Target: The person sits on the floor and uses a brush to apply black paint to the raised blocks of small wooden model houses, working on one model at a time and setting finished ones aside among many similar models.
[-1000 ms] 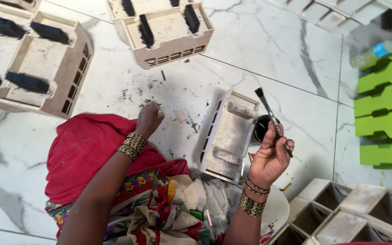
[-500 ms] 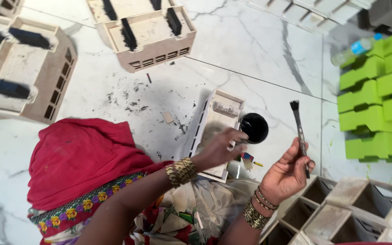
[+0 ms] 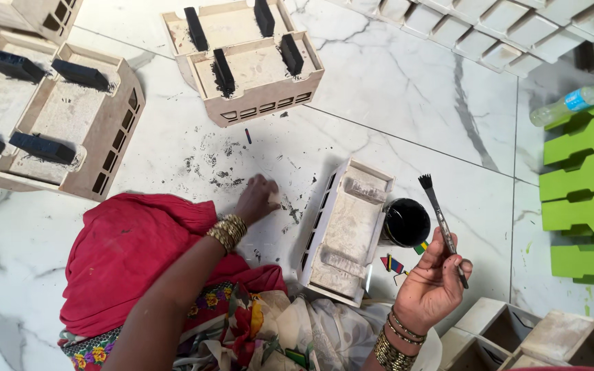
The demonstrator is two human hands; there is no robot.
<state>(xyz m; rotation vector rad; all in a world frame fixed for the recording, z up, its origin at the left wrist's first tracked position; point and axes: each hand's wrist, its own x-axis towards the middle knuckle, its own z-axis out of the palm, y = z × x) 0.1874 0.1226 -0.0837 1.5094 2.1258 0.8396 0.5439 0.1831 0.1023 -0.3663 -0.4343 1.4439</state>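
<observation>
Right hand (image 3: 431, 285) grips a paintbrush (image 3: 441, 223); left hand (image 3: 257, 199) presses loosely open on marble floor (image 3: 393, 96) (black-flecked).

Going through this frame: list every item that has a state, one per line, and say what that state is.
Thin black-bristled paintbrush: held in right hand, bristles up.
Left hand: resting on the white marble floor, on a small pale piece.
Unpainted wooden tray: on the floor, bars bare.
Round pot of black paint: open, beside that tray.
Wooden tray with black-painted bars: bars painted.
Clear plastic bottle with blue cap: capped, lying down.
</observation>
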